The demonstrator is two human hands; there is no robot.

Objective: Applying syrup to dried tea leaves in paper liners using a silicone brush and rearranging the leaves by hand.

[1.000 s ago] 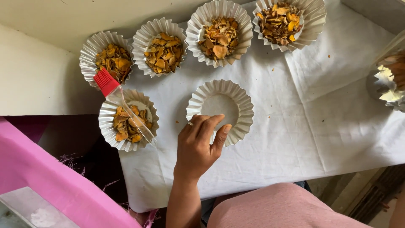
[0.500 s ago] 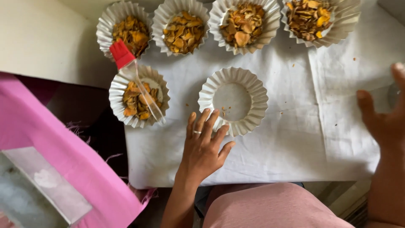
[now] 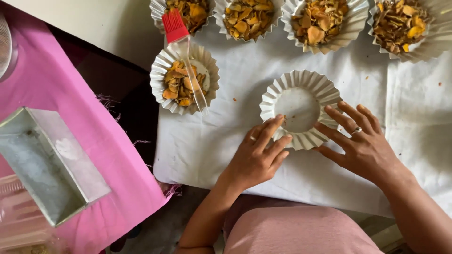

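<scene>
The right hand (image 3: 365, 148) has now joined the left hand (image 3: 256, 157) at the empty fluted paper cup (image 3: 300, 108) on the white cloth (image 3: 329, 178), both open-fingered and pinching nothing, fingertips resting on its near rim as if steadying it.

Empty white fluted paper cup (image 3: 301, 109), upright, on white cloth (image 3: 226, 141)

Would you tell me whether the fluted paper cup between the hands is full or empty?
Nearly empty: the fluted paper cup shows its bare white bottom with only a few crumbs, unlike the filled cups nearby.
</scene>
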